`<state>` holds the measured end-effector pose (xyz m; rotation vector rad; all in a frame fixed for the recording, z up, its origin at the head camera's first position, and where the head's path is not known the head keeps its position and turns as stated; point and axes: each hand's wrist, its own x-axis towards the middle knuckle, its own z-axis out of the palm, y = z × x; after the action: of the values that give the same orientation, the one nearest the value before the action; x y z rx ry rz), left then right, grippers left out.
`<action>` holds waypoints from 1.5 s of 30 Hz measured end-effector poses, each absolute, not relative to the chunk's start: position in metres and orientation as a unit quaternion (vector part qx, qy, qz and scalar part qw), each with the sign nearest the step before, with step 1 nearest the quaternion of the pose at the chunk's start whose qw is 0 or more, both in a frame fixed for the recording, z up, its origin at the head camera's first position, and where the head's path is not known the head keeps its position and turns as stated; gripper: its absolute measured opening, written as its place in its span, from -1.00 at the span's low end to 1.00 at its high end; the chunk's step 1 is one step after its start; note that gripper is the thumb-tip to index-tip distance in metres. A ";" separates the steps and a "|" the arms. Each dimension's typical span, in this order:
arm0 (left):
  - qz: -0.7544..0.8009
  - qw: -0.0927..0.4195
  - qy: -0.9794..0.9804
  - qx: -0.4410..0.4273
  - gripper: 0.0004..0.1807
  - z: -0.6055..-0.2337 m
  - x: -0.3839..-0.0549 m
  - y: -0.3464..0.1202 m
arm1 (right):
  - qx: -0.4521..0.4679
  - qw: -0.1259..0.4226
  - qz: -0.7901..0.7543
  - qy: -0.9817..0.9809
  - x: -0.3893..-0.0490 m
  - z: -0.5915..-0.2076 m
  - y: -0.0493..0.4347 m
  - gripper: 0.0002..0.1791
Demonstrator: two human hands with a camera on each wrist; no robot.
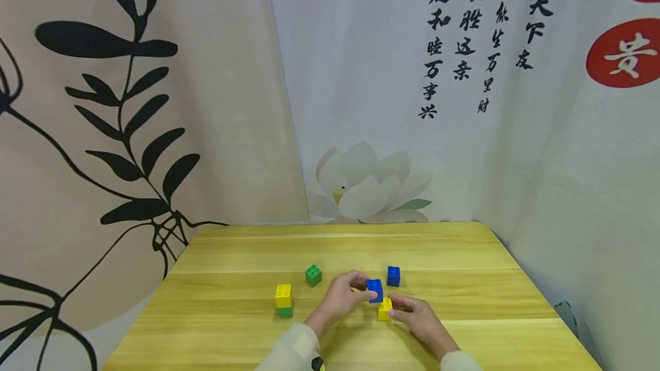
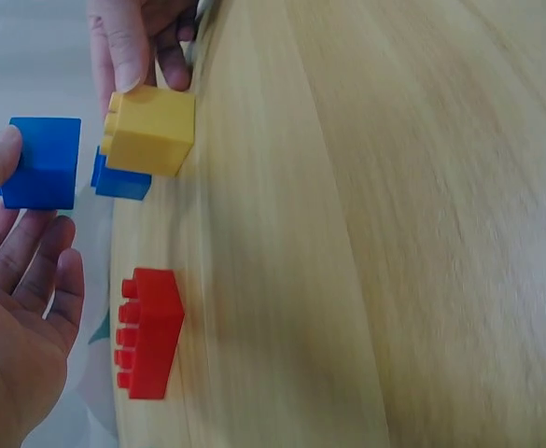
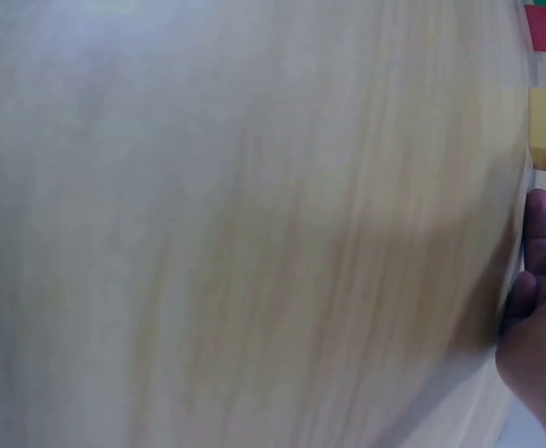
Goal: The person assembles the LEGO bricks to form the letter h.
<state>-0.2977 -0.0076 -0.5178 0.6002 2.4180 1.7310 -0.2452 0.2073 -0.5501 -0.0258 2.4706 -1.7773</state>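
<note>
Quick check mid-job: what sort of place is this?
Probably an indoor tabletop play or recording corner: a wood-grain table stands before a cloth-like backdrop printed with plants and Chinese characters, and toy bricks are about, such as the blue brick in the left hand.

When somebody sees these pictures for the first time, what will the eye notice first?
Probably the large black plant print on the head view's left, and the red ovals at upper right. Then the blue block in the left hand, near the yellow block that the right hand holds.
</note>
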 end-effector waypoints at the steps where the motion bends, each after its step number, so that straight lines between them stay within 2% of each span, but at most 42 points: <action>1: 0.571 0.054 0.795 0.200 -0.74 -0.518 -0.297 -0.006 | -0.009 0.049 -0.584 0.811 -0.245 -0.550 0.207 -0.44; 22: 0.553 0.083 0.804 0.205 -0.75 -0.523 -0.293 0.006 | -0.013 0.049 -0.578 0.814 -0.244 -0.549 0.207 -0.46; 34: 0.540 0.083 0.810 0.213 -0.78 -0.525 -0.295 0.009 | -0.015 0.040 -0.567 0.823 -0.245 -0.549 0.207 -0.54; 45: 0.544 0.082 0.807 0.214 -0.78 -0.527 -0.294 0.009 | -0.015 0.041 -0.568 0.822 -0.245 -0.549 0.208 -0.51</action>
<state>-0.2936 0.0089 -0.5269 0.6401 2.4113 1.6266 -0.2450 0.2076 -0.5488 -0.0468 2.5175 -1.7388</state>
